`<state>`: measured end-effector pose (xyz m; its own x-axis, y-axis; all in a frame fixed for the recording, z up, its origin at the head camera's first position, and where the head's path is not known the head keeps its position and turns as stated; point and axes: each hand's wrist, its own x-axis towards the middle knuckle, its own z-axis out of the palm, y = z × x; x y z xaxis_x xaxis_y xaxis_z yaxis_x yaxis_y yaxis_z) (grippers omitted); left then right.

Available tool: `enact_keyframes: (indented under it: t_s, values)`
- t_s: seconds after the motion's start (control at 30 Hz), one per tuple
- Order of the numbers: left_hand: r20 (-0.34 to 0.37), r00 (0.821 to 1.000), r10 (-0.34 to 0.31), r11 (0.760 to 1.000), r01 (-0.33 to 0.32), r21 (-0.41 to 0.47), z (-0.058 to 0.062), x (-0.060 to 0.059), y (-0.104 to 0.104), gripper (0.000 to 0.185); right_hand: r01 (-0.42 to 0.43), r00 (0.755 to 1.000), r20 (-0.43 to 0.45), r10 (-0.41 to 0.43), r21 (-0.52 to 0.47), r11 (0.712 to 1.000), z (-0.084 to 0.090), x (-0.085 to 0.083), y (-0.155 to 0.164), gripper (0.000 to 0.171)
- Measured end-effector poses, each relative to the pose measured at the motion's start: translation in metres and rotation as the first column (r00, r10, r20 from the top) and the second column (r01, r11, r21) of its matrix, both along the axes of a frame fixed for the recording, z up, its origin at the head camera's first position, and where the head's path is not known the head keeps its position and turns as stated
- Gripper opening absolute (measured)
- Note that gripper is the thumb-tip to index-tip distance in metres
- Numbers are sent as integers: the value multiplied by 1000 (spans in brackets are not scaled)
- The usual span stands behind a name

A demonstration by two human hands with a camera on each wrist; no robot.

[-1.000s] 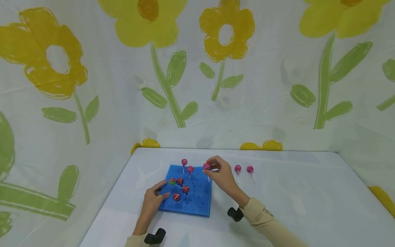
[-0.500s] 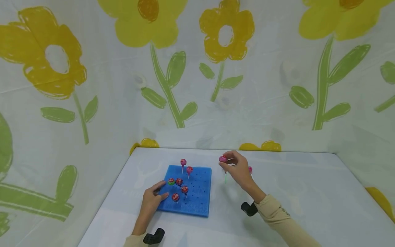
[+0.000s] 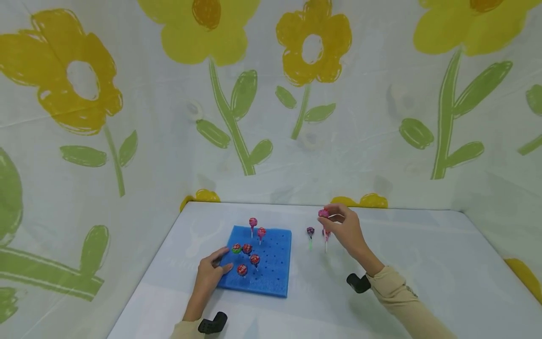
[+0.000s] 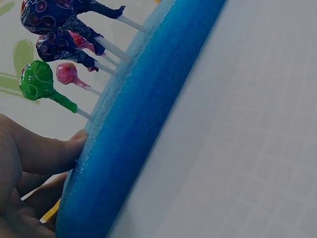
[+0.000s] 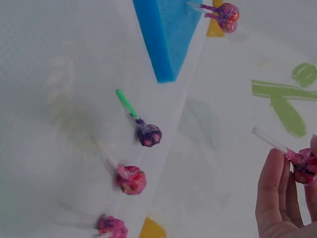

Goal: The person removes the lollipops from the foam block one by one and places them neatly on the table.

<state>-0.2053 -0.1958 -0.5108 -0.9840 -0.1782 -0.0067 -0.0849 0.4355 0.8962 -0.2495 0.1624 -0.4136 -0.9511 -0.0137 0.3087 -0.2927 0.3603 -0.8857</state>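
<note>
My right hand (image 3: 333, 220) pinches a pink wrapped lollipop (image 3: 323, 213) by its head, held in the air right of the blue foam board (image 3: 271, 278); its white stick (image 5: 270, 140) points away from the fingers (image 5: 277, 188). Under that hand, a purple lollipop with a green stick (image 3: 310, 231) and a pink one (image 3: 326, 234) lie on the table. My left hand (image 3: 211, 273) rests on the board's left edge, a finger (image 4: 49, 151) touching the foam (image 4: 143, 114). Several lollipops stand in the board, among them a green one (image 3: 236, 248).
The table (image 3: 423, 263) is white and closed in by flower-printed cloth walls (image 3: 254, 117) at the back and sides. Another pink lollipop (image 5: 111, 226) lies beyond the first two. Bare tabletop stretches to the right and in front of the board.
My right hand has carried the pink lollipop from the board's right side off to the right and farther back, uncovering the purple one on the table. The left hand has stayed put.
</note>
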Motion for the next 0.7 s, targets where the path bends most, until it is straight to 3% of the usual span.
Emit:
enact_keyframes:
  t_s: [0.4,0.7]
  values:
    - [-1,1000,0,1000,0,-16,-1,0,-1,46,26,997,74,-25,-19,999,-1,0,27,36]
    - [-20,1000,5,1000,-4,11,-3,0,0,48,49,997,63,-50,11,999,-6,4,48,39]
